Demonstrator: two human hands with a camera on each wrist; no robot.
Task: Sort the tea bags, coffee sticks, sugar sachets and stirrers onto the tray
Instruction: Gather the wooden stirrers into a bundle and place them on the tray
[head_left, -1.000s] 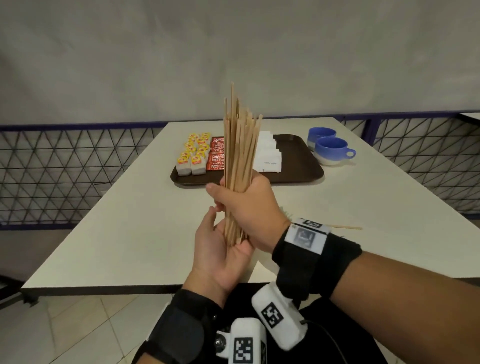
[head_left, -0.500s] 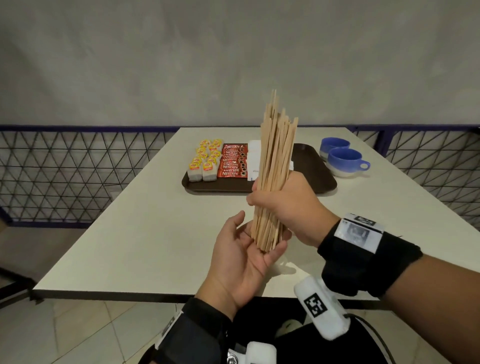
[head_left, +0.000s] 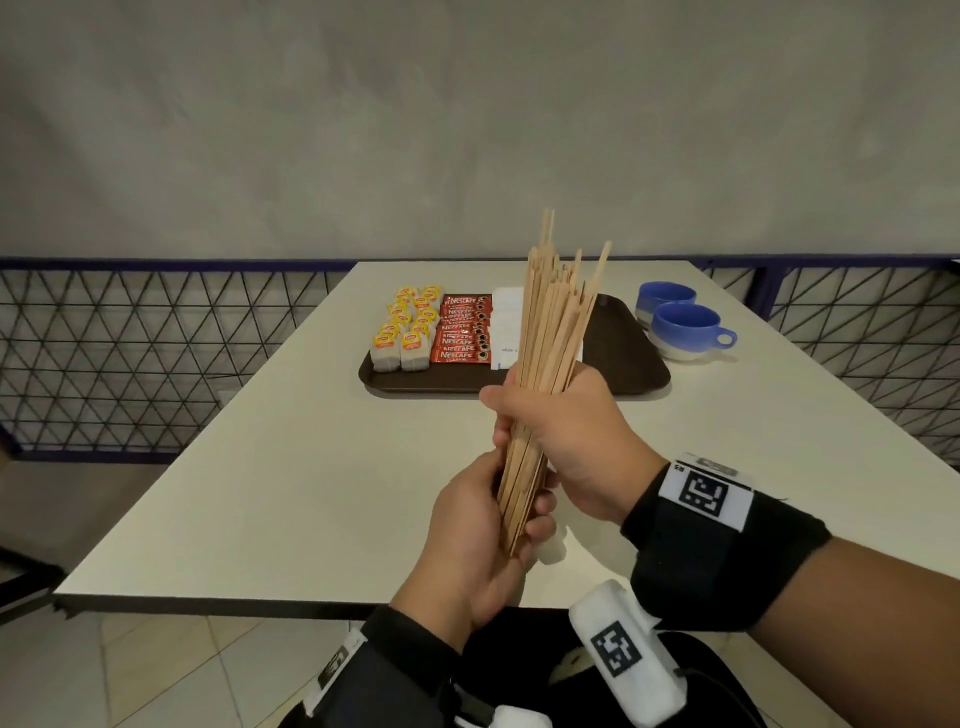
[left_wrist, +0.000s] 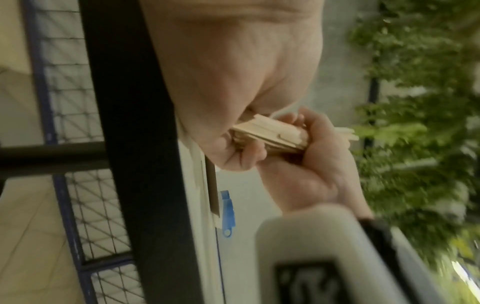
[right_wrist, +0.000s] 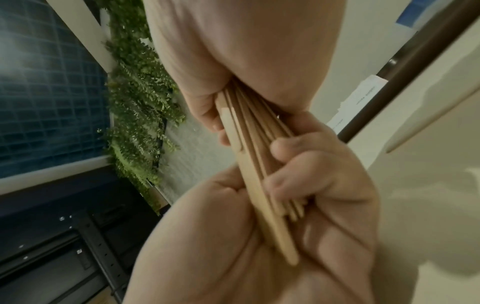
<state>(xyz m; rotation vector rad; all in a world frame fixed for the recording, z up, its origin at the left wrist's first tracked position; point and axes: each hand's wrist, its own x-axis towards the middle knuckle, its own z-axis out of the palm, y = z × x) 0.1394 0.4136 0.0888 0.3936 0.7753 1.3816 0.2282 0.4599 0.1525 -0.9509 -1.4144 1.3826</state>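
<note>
Left hand (head_left: 483, 540), open-palmed half a second ago, now curls round the foot of the stirrers (head_left: 545, 364); right hand (head_left: 566, 431) grips mid-bundle, upright above the tabletop (head_left: 291, 467). Squared up, likely next onto tray (head_left: 628, 358).

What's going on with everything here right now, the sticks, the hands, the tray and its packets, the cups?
Stirrers: bunched upright, ends uneven, held above the table.
Right hand: grips the bundle's middle.
Left hand: curled round its lower end.
Tray: on the table, right part bare.
Tea bags: in rows, tray's left.
Coffee sticks: stacked beside them.
Sugar sachets: next, partly hidden.
Cups: upright, off the tray.
</note>
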